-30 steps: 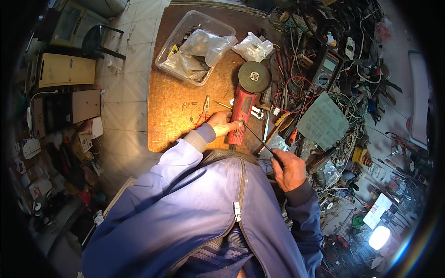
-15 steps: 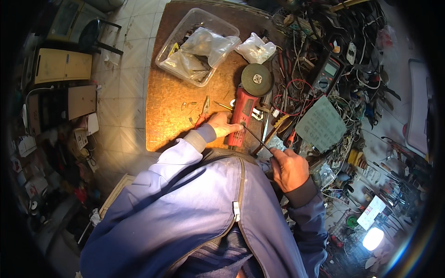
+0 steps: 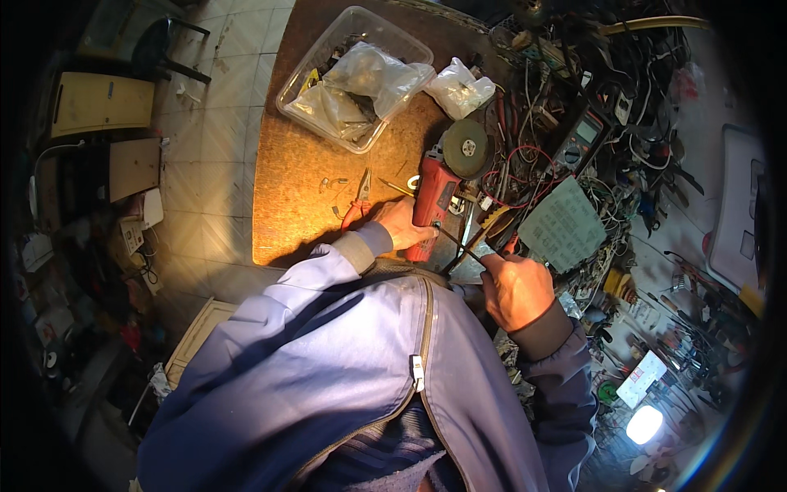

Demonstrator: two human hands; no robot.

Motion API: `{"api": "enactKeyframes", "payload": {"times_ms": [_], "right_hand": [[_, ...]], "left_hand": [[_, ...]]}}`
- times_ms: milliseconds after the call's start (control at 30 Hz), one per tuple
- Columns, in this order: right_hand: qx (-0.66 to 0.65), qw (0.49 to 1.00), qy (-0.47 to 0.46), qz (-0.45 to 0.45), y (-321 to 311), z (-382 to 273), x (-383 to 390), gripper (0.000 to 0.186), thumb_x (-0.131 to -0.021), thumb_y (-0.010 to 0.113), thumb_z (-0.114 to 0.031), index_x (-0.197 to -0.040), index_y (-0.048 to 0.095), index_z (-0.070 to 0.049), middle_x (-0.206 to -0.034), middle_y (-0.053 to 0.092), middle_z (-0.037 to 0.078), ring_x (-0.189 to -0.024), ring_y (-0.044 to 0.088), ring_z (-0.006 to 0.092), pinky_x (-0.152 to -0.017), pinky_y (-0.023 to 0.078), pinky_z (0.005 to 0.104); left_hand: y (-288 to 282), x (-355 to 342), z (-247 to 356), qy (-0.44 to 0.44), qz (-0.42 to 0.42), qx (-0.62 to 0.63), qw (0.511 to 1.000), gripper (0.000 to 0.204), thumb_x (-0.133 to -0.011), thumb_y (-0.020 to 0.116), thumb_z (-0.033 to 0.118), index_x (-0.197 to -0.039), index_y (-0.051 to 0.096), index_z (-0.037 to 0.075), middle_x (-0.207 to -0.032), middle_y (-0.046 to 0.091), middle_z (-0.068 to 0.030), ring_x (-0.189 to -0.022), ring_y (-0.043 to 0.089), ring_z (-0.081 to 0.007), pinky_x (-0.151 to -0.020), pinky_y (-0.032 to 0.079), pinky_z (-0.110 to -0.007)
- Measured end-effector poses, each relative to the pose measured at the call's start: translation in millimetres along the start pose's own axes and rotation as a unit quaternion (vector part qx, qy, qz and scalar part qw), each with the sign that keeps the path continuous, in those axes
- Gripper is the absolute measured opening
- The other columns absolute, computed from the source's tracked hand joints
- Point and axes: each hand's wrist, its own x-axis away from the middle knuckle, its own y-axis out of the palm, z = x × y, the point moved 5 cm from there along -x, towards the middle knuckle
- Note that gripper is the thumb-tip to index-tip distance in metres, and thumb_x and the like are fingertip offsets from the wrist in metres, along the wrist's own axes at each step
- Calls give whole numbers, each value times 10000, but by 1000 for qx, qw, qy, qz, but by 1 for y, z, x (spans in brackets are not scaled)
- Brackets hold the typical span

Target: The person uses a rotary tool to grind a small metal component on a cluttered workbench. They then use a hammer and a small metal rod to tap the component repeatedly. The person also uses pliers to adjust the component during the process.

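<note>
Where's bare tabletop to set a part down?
Widest: the table's left side, below the clear box, left of the pliers and small loose bits. Smaller: between box and angle grinder. Right of the grinder it's crowded with cables and a multimeter.

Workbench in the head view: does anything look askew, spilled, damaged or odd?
The tangle of cables to the right of the angle grinder stands out as messy, with a multimeter lying askew in it. A few small loose bits lie near the red-handled pliers. No clear spill or damage shows.
</note>
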Motion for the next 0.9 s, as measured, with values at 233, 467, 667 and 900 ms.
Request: {"api": "enactKeyframes", "payload": {"times_ms": [233, 467, 667, 900], "right_hand": [[-7, 999, 15, -31, 1, 1, -3, 109, -868, 657, -107, -932, 651, -20, -733, 655, 206, -677, 667, 436, -613, 540, 519], [35, 997, 32, -57, 5, -2, 0, 151, -878, 670, -98, -1015, 670, -35, -777, 654, 198, -690, 662, 434, -608, 541, 506], [57, 998, 14, -32, 8, -13, 8, 230, -871, 647, -93, -1083, 688, -14, -797, 653, 188, -645, 667, 401, -583, 545, 490], [62, 996, 5, -63, 4, -22, 0, 281, -845, 645, -82, -1110, 674, 7, -811, 649, 197, -644, 668, 398, -576, 548, 484]], "left_hand": [[-3, 1, 4, 8, 13, -15, 1000, 792, -753, 821, 519, -1204, 580, -86, -1175, 665, -321, -1116, 651, -468, -973, 530, -484], [-7, 2, 9, -13, 2, -16, 1000, 766, -759, 831, 482, -1219, 576, -75, -1186, 664, -313, -1131, 641, -469, -985, 522, -488], [-11, 5, 13, -5, -13, 6, 1000, 735, -782, 823, 440, -1267, 572, -52, -1209, 662, -304, -1146, 633, -462, -1007, 506, -482], [-5, -1, 4, -7, -13, -1, 1000, 693, -782, 826, 409, -1267, 586, -24, -1188, 673, -292, -1125, 642, -461, -988, 514, -481]]}}
